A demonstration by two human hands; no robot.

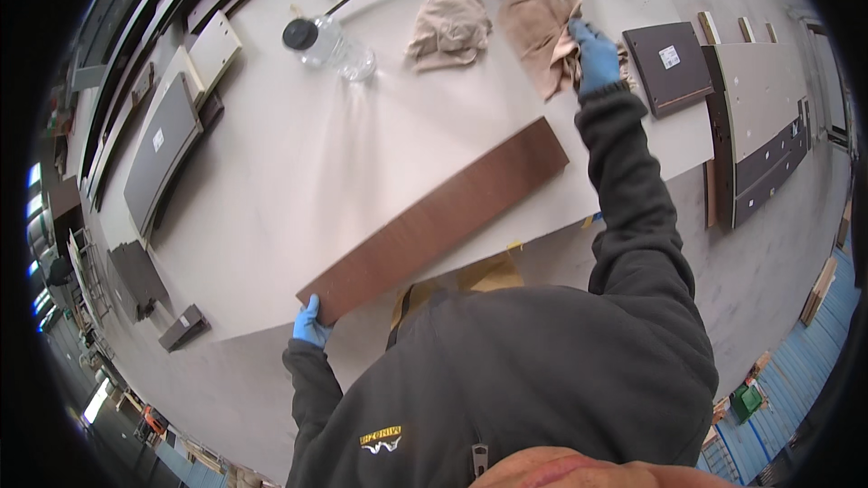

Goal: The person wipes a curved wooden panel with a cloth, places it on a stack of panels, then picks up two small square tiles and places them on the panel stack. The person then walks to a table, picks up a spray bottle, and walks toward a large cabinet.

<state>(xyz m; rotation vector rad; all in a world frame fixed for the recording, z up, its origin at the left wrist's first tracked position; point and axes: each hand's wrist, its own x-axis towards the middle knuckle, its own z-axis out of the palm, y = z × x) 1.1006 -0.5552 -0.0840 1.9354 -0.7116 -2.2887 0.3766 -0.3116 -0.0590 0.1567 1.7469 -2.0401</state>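
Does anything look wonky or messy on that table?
The brown board looks wonky: it's not lined up with the front of the table. The pinkish cloths are crumpled, including one in the right hand. I see no spill.

In the centre, the brown board (438, 221) looks like smooth wood, faintly glossy. At the upper right, the gripped cloth (535, 25) is matt and creased; at the upper left, the bottle (342, 50) is clear, shiny plastic. The tabletop (262, 208) is smooth, softly reflective.

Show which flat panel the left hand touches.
The long, narrow brown panel: the blue-gloved left hand holds its lower-left end. White-labelled grey panels lie apart from that hand.
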